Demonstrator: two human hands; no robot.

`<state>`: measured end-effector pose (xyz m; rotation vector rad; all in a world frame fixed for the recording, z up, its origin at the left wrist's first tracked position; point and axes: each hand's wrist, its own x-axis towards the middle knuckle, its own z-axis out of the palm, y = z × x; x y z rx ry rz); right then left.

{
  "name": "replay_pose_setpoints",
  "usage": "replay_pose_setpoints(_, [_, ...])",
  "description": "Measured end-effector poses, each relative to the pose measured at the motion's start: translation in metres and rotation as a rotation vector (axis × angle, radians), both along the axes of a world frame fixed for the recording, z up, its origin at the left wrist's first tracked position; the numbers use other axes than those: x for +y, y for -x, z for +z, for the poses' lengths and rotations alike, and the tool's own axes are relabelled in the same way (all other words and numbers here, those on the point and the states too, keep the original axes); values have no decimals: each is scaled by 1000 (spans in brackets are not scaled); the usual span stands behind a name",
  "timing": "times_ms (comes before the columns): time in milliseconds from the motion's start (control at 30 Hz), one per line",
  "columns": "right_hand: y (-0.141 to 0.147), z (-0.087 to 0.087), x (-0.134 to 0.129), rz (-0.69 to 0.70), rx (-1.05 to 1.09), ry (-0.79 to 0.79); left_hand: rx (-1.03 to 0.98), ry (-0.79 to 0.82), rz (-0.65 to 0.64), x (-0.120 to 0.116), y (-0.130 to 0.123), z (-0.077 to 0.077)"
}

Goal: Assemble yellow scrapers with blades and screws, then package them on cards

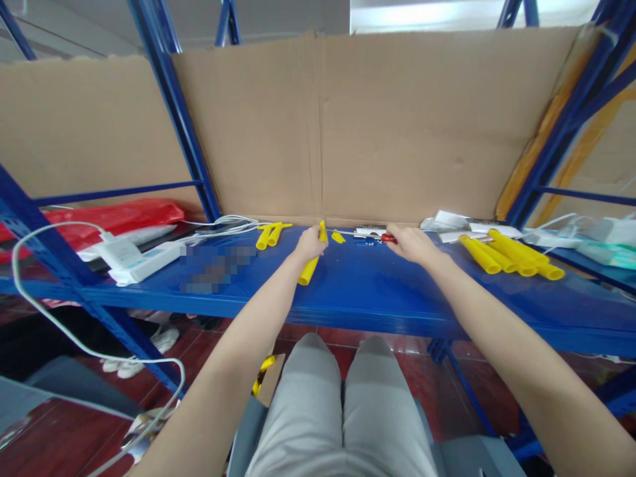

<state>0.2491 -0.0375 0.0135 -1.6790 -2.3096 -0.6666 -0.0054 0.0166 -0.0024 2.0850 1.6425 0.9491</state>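
My left hand [311, 242] is closed around a yellow tube-shaped handle [308, 273], whose wider end points toward me. In my right hand [410, 244] is a red-handled screwdriver [389, 238]; its thin shaft points left toward the yellow handle. I cannot tell whether the tip touches it. Between the hands lies a small yellow piece [338, 236], with several tiny screws [368, 243] close to the screwdriver. Two similar yellow handles [269, 236] rest left of my left hand. Several more yellow handles [511, 254] are grouped to the right of my right hand.
The blue metal shelf [368, 291] is backed by a cardboard sheet [407, 126] and framed by blue posts [173, 99]. A white power strip [149, 262] with cables stands left, near a red plastic bag [119, 215]. White packets [450, 222] lie at the back right.
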Motion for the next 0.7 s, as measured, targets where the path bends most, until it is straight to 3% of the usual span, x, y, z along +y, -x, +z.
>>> replay_pose_setpoints(433, [-1, -1, 1, 95, 55, -15, -8, -9, 2, 0, 2, 1])
replay_pose_setpoints(700, [-1, 0, 2, 29, 64, -23, -12, -15, -8, -1, 1, 1])
